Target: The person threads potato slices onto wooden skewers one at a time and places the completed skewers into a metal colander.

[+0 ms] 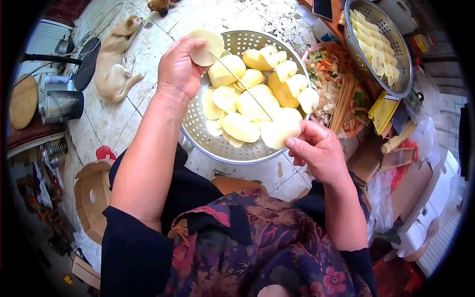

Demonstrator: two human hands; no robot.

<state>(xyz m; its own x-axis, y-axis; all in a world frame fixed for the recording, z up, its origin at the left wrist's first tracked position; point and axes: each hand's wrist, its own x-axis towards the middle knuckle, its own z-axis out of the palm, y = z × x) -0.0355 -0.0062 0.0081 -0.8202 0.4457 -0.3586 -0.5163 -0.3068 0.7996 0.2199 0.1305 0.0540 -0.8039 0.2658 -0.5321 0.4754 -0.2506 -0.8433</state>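
My left hand (179, 69) pinches a thin, round potato slice (205, 42) at the upper left of the colander. A thin wooden skewer (242, 85) runs slantwise from that slice down to another potato slice (279, 132). My right hand (319, 148) grips this second slice by its edge, between thumb and fingers. Below both hands is a metal colander (210, 148) with peeled potatoes (241, 127) and loose slices. Along its right side lie several overlapping slices (296, 84) in a row.
At the right, a basin of shredded vegetables (321, 74) holds a bundle of skewers (344, 101). Another colander (404, 74) with rows of potato slices stands beyond. A dog (116, 62) lies on the tiled floor at the left, near a cardboard box (89, 198).
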